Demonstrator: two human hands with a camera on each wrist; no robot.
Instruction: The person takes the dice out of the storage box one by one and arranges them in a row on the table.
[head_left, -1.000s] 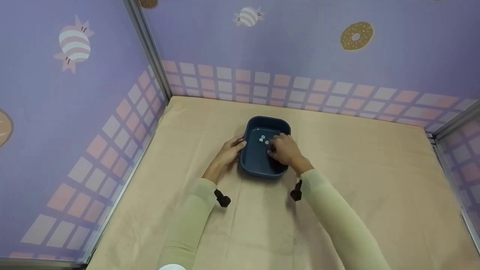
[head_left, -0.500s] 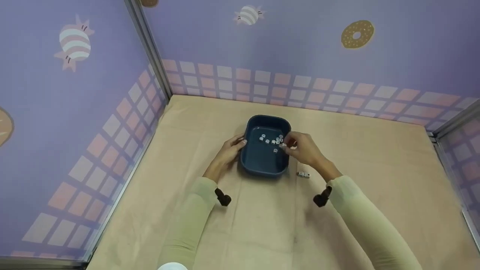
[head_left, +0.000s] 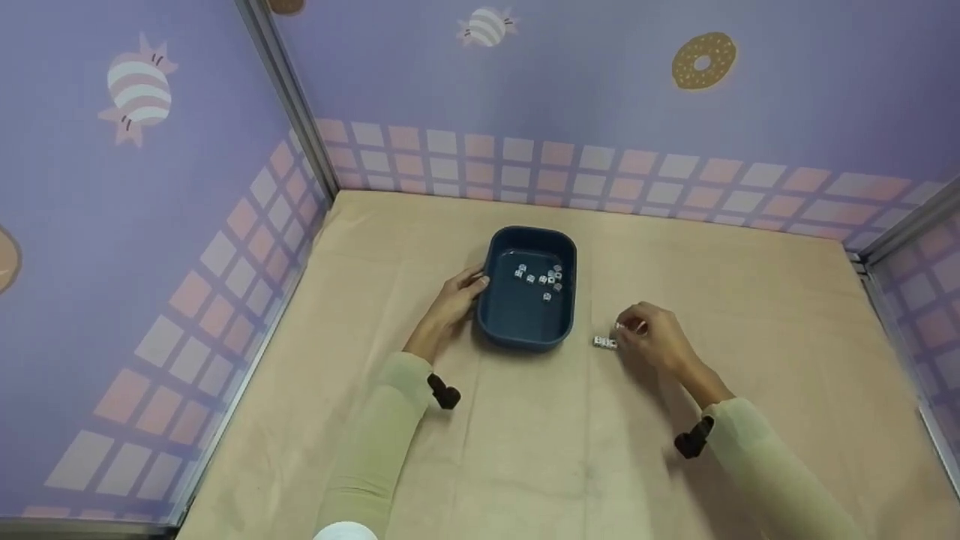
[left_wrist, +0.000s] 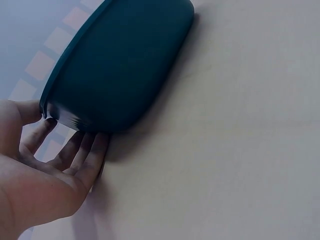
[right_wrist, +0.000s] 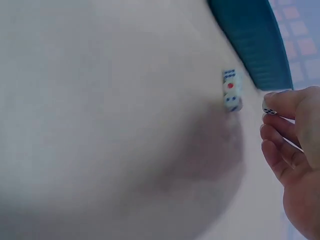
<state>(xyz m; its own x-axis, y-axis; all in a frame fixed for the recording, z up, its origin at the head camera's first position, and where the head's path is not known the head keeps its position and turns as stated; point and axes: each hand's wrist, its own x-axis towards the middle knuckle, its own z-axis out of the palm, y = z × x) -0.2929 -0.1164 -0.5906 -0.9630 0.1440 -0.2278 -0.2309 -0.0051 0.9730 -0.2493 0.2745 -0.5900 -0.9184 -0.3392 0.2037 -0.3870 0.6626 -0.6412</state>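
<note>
A dark blue rectangular box [head_left: 517, 319] stands on the cloth with several white dice [head_left: 543, 280] loose in its far half. At the box's left side my left hand [head_left: 452, 298] grips it, thumb at the rim and fingers against the outer wall, as the left wrist view shows. Right of the box, my right hand [head_left: 654, 337] pinches one die [right_wrist: 269, 108] between thumb and index finger. That die is held just above and beside a short row of dice [head_left: 604, 343] lying on the cloth. Blue pips and one red pip show on the row [right_wrist: 231, 90].
A beige cloth [head_left: 525, 450] covers the table. Purple printed panels [head_left: 600, 90] rise at the back and on both sides, joined by metal posts [head_left: 292, 97]. A small black device [head_left: 694, 437] sits at each wrist.
My right hand has come out of the box with a die and moved right and nearer, to the row on the cloth. My left hand stays at the box.
</note>
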